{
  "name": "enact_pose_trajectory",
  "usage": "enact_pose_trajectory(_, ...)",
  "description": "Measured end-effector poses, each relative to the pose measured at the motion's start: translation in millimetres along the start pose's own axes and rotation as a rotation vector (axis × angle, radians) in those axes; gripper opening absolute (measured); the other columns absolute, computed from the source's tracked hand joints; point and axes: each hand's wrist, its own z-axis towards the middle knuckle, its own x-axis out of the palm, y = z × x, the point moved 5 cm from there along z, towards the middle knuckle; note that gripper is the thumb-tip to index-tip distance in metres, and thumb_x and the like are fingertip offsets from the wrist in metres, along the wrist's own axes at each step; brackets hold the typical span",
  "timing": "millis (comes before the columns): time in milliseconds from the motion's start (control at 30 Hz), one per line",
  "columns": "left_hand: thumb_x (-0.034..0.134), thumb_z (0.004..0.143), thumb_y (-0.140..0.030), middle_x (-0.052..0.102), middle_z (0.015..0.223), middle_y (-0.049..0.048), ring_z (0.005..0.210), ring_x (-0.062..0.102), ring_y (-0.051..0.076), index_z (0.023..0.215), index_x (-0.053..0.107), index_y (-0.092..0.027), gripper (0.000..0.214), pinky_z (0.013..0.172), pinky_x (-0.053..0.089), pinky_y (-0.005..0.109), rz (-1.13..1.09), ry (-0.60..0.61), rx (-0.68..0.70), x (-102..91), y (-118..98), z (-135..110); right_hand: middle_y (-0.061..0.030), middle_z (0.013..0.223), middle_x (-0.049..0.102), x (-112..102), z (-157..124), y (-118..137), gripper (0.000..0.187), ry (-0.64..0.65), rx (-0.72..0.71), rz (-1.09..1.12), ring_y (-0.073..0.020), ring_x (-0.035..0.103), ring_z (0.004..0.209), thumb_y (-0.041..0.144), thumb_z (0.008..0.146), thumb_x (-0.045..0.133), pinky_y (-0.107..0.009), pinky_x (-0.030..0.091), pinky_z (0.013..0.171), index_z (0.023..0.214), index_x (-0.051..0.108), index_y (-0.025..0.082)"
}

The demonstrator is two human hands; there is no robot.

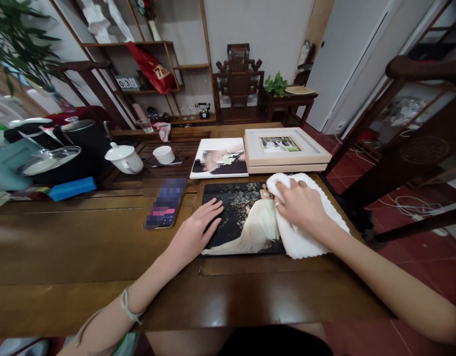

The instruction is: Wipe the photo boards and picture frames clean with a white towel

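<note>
A dark photo print showing a figure in a white gown lies flat on the wooden table in front of me. My left hand rests open on its left edge, fingers stretched flat. My right hand presses down on a white cloth that covers the print's right side, fingers curled over the cloth's top fold.
Behind the print lie a second photo print and a stack of light wooden frames. A phone lies to the left. A white teapot, a cup, a blue box and lidded pots stand at the back left. A dark chair stands to the right.
</note>
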Motion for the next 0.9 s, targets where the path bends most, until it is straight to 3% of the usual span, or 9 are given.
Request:
enact_pose_trajectory(200,0.044,0.098,-0.025,0.06,0.135,0.0107,0.135,0.046,0.025,0.127,0.061,-0.015,0.035,0.111,0.042,0.047,-0.009,-0.007,0.014,0.8,-0.1,-0.1,-0.016,0.103,0.059,-12.1,-52.8,68.0,0.028,-0.047,-0.39,0.16,-0.0305,0.052,0.094,0.025,0.088,0.047,-0.026,0.036,0.05,0.112,0.061,0.022)
enact_pose_trajectory(267,0.044,0.098,-0.025,0.06,0.135,0.0106,0.135,0.046,0.025,0.127,0.061,-0.015,0.035,0.111,0.042,0.047,-0.019,-0.007,0.012,1.0,0.5,-0.4,-0.0148,0.103,0.059,-14.9,-63.6,79.7,0.025,-0.041,-0.486,0.223,-0.0299,0.052,0.094,0.027,0.087,0.049,-0.026,0.036,0.05,0.109,0.062,0.024)
enact_pose_trajectory(367,0.045,0.098,-0.025,0.06,0.135,0.0103,0.135,0.046,0.025,0.127,0.061,-0.016,0.035,0.111,0.042,0.048,-0.028,-0.012,0.01,0.7,1.2,-0.7,-0.0136,0.102,0.06,-14.0,-53.2,71.9,0.027,-0.058,-0.465,0.259,-0.0292,0.053,0.095,0.027,0.088,0.049,-0.029,0.04,0.055,0.112,0.061,0.023)
enact_pose_trajectory(500,0.044,0.098,-0.025,0.06,0.135,0.0098,0.134,0.048,0.025,0.126,0.062,-0.017,0.034,0.11,0.042,0.049,-0.024,-0.015,0.02,0.0,0.7,-0.3,-0.0144,0.108,0.062,-2.7,-6.1,28.7,0.03,-0.102,-0.303,0.184,-0.0294,0.054,0.099,0.028,0.091,0.046,-0.034,0.044,0.069,0.116,0.06,0.02)
enact_pose_trajectory(600,0.045,0.098,-0.025,0.06,0.135,0.0105,0.134,0.047,0.025,0.125,0.062,-0.016,0.034,0.11,0.043,0.049,-0.011,-0.012,0.021,-0.2,0.3,0.0,-0.0144,0.109,0.062,3.9,19.6,2.2,0.03,-0.137,-0.307,0.141,-0.0306,0.054,0.103,0.03,0.092,0.046,-0.037,0.045,0.074,0.115,0.061,0.019)
enact_pose_trajectory(733,0.044,0.098,-0.025,0.059,0.136,0.0104,0.134,0.047,0.025,0.126,0.062,-0.016,0.034,0.11,0.043,0.049,-0.009,-0.009,0.018,0.3,0.2,-0.2,-0.0134,0.107,0.063,2.3,8.9,9.2,0.026,-0.146,-0.51,0.149,-0.0312,0.051,0.104,0.025,0.087,0.053,-0.035,0.044,0.07,0.11,0.065,0.021)
enact_pose_trajectory(900,0.043,0.098,-0.025,0.059,0.137,0.0106,0.135,0.046,0.025,0.128,0.06,-0.016,0.036,0.111,0.042,0.049,-0.014,0.015,-0.002,1.0,1.4,-0.4,-0.0101,0.116,0.062,-10.7,-47.3,62.6,0.023,-0.101,-0.957,0.29,-0.028,0.052,0.095,0.028,0.08,0.063,-0.034,0.044,0.063,0.103,0.069,0.027)
